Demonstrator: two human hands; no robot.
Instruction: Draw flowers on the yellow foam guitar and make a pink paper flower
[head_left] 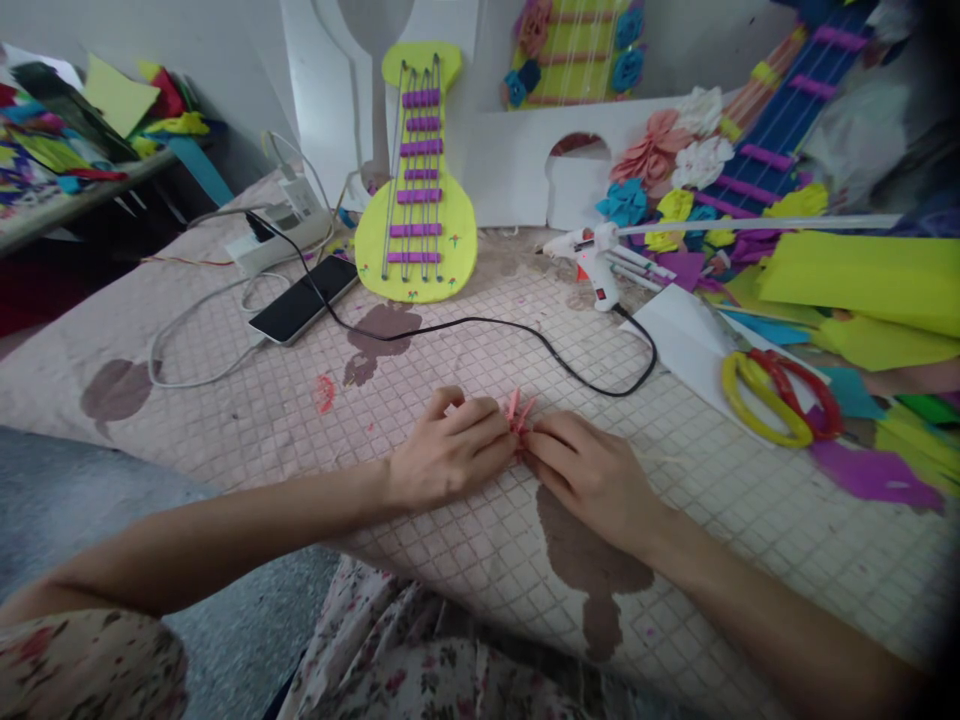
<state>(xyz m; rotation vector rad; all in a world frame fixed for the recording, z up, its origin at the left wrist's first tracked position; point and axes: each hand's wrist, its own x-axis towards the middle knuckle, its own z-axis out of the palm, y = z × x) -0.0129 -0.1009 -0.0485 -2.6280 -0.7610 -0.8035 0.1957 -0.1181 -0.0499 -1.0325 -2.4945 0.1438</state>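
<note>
Between my two hands is a small pink paper piece with pointed strips sticking up, perhaps part of a paper flower. My left hand pinches it from the left, fingers curled in. From the right, my right hand grips its edge between thumb and fingertips. The fingers hide most of its lower part. Both hands rest low over the quilted tablecloth, near the table's front edge.
A white glue gun with a black cord lies beyond my hands. Yellow-and-red scissors and coloured paper are at right. A yellow paper guitar leans behind; a phone and power strip are left.
</note>
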